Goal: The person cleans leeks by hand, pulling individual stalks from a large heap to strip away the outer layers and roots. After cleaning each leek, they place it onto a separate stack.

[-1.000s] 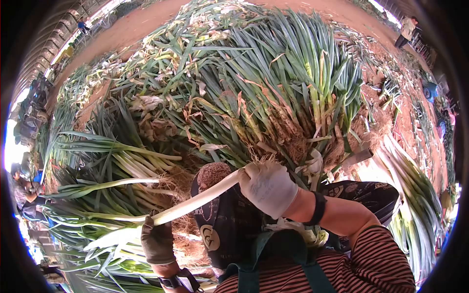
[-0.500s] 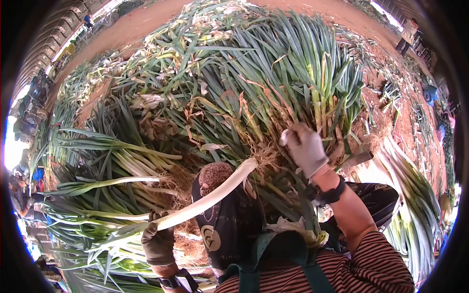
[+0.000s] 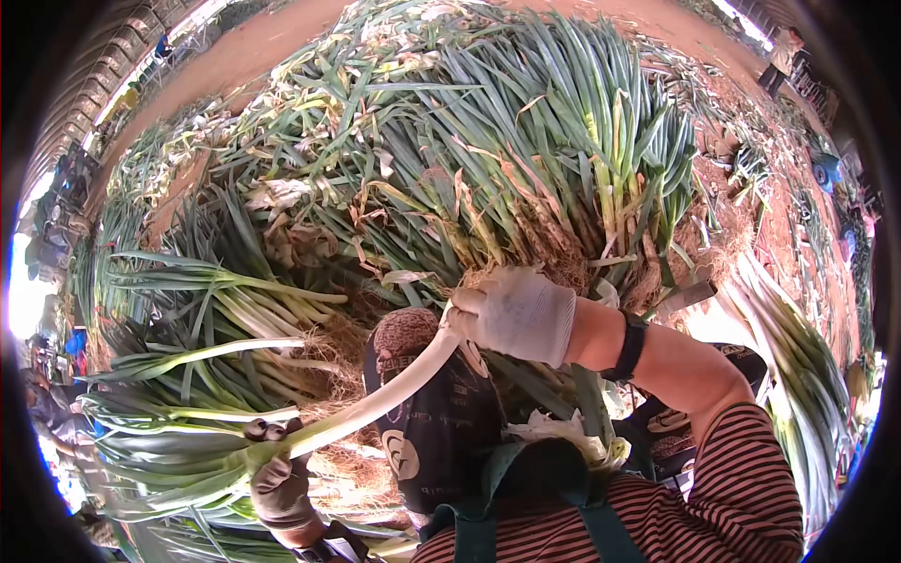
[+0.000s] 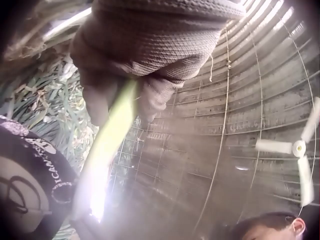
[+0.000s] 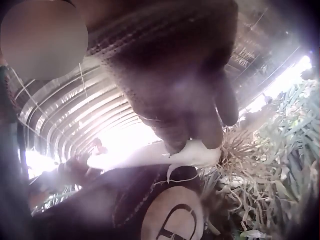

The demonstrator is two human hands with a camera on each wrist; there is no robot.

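A long green onion (image 3: pixel 375 399), with a thick white stem, slants across the person's dark-clothed knee in the head view. My gloved left hand (image 3: pixel 282 488) grips it low on the left, where the stem turns to green leaves. At the root end, my right hand (image 3: pixel 524 314) in a pale glove pinches the white stem between thumb and fingers. The right wrist view shows the stringy roots (image 5: pixel 234 150) just past those fingertips, and a thin loose strip (image 5: pixel 175 172) hanging below the stem. In the left wrist view the glove's fingers (image 4: pixel 150 97) wrap the pale green stem (image 4: pixel 112 130).
Beyond the knee lies a large heap of green onions (image 3: pixel 554 122) with dry leaves and roots. More onions (image 3: pixel 216 328) are piled at the left, and a bundle with white stems (image 3: pixel 788 375) lies at the right. Another person (image 3: pixel 781 58) stands far right.
My right hand left the root end, reached up and right with a small whitish bit at its fingertips, and is back at the root end. My left hand has shifted slightly down and left.
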